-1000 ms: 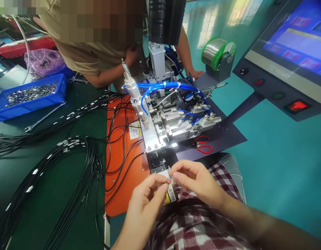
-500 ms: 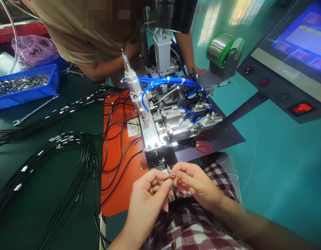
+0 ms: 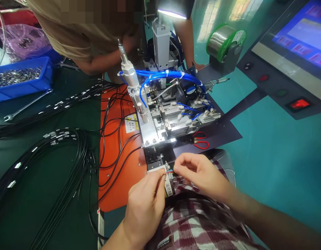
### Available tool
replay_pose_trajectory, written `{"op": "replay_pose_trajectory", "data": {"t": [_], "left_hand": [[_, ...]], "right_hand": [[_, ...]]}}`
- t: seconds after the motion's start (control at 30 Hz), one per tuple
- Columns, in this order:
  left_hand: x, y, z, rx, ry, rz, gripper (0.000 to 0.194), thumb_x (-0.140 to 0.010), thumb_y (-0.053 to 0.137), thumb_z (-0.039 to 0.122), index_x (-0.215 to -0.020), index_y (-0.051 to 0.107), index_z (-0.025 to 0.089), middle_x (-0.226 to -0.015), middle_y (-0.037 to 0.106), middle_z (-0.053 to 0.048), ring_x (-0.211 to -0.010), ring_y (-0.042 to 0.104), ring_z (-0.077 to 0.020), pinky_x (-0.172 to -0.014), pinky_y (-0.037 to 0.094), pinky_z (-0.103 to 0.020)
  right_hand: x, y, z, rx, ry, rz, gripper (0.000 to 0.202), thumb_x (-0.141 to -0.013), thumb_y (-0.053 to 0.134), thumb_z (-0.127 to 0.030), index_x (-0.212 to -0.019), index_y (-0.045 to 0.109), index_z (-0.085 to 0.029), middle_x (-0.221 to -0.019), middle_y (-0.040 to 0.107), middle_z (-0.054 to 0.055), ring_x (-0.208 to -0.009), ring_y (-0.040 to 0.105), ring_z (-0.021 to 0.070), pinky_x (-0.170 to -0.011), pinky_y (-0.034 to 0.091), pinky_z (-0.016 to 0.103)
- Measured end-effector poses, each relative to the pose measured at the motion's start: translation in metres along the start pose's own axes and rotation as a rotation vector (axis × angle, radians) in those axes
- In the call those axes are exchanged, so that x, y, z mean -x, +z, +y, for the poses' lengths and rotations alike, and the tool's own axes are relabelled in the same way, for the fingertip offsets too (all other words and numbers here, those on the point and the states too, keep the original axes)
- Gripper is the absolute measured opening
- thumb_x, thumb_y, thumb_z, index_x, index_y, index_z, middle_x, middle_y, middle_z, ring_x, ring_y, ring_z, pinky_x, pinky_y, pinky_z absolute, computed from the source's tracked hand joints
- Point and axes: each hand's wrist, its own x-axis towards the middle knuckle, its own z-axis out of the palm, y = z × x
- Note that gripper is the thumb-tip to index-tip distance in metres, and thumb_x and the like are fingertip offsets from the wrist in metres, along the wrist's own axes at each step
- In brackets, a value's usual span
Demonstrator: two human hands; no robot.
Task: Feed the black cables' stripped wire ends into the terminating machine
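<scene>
Your left hand (image 3: 146, 203) pinches thin coloured wires (image 3: 170, 171) near the machine (image 3: 149, 129); your right hand (image 3: 204, 177) perhaps touches their tips.

On the orange base plate (image 3: 124, 191), near its right edge, a white-and-yellow label (image 3: 131, 123) shows a warning triangle; its Chinese lines are too small to read surely. Another label (image 3: 168, 188), at the machine's (image 3: 150, 132) near end, reads "运行方", its remainder unclear. The touchscreen's (image 3: 303, 34) lettering is blurred.
</scene>
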Motion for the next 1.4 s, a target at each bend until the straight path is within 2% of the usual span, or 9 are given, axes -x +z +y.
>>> {"op": "replay_pose_trajectory", "data": {"t": [0.13,0.33,0.57,0.67,0.77,0.9,1.07,1.2,1.4], "left_hand": [[0.003,0.000,-0.003,-0.091,0.064,0.006,0.023,-0.083,0.056,0.007,-0.102,0.065,0.016,-0.090,0.073,-0.005,-0.077,0.069,-0.0153,-0.076,0.050,-0.021],[0.000,-0.001,0.000,-0.059,-0.081,-0.011,0.016,-0.085,0.056,0.012,-0.096,0.067,0.017,-0.089,0.073,-0.004,-0.073,0.068,-0.0145,-0.069,0.051,-0.020],[0.002,-0.001,-0.001,-0.114,0.014,-0.001,0.019,-0.084,0.056,0.012,-0.100,0.065,0.018,-0.091,0.073,-0.004,-0.075,0.069,-0.0157,-0.072,0.052,-0.021],[0.005,0.000,-0.006,-0.188,0.133,0.010,0.024,-0.084,0.055,0.009,-0.104,0.065,0.016,-0.090,0.073,-0.007,-0.077,0.069,-0.0172,-0.075,0.052,-0.023],[0.007,0.002,-0.009,-0.225,0.180,0.005,0.025,-0.084,0.054,0.010,-0.105,0.066,0.016,-0.087,0.073,-0.008,-0.078,0.069,-0.0195,-0.075,0.052,-0.026],[0.003,0.004,-0.005,0.001,-0.124,-0.040,0.014,-0.085,0.055,0.019,-0.091,0.068,0.019,-0.076,0.069,-0.004,-0.068,0.065,-0.0166,-0.063,0.051,-0.023],[-0.007,0.005,0.008,0.506,-0.575,-0.008,0.016,-0.079,0.064,0.033,-0.081,0.061,0.018,-0.060,0.056,0.004,-0.043,0.045,-0.0070,-0.040,0.037,-0.017],[-0.010,0.006,0.010,0.672,-0.677,-0.014,0.023,-0.077,0.066,0.037,-0.086,0.059,0.017,-0.052,0.049,0.006,-0.043,0.041,-0.0059,-0.042,0.032,-0.016],[-0.012,0.004,0.006,0.825,-0.733,-0.035,0.024,-0.082,0.063,0.040,-0.088,0.056,0.018,-0.045,0.047,0.007,-0.039,0.040,-0.0062,-0.041,0.029,-0.016]], "right_hand": [[0.008,0.003,-0.006,0.226,-0.146,0.161,0.014,-0.085,0.057,-0.027,-0.074,0.059,-0.019,-0.068,0.054,-0.001,-0.060,0.048,0.0113,-0.054,0.037,0.023],[-0.001,0.000,0.005,-0.118,0.107,-0.019,0.029,-0.078,0.064,-0.044,-0.074,0.058,-0.016,-0.055,0.046,-0.005,-0.046,0.039,0.0080,-0.045,0.032,0.022],[0.000,0.009,0.005,-0.156,0.115,-0.022,0.026,-0.077,0.064,-0.040,-0.070,0.056,-0.015,-0.059,0.050,-0.004,-0.049,0.041,0.0074,-0.046,0.034,0.021],[0.006,0.012,0.000,0.173,-0.081,0.116,0.014,-0.082,0.057,-0.027,-0.072,0.057,-0.017,-0.064,0.055,-0.001,-0.054,0.047,0.0102,-0.050,0.037,0.023],[0.012,0.015,-0.005,0.746,-0.513,0.263,0.015,-0.084,0.054,-0.017,-0.070,0.059,-0.018,-0.065,0.059,0.001,-0.056,0.048,0.0123,-0.055,0.033,0.027],[0.012,0.019,0.000,1.077,-0.839,0.321,0.020,-0.087,0.052,-0.014,-0.069,0.059,-0.018,-0.060,0.060,0.001,-0.053,0.047,0.0124,-0.053,0.028,0.031],[0.007,0.028,0.025,0.701,-0.735,0.385,0.011,-0.089,0.055,-0.018,-0.079,0.058,-0.018,-0.067,0.061,0.001,-0.057,0.052,0.0118,-0.058,0.035,0.028],[0.003,0.035,0.035,0.330,-0.547,0.385,0.010,-0.090,0.051,-0.019,-0.081,0.055,-0.019,-0.072,0.055,0.001,-0.060,0.051,0.0115,-0.056,0.041,0.025],[0.003,0.031,0.034,0.452,-0.658,0.304,0.009,-0.090,0.050,-0.020,-0.082,0.054,-0.019,-0.069,0.053,0.000,-0.061,0.050,0.0132,-0.058,0.041,0.027]]}}
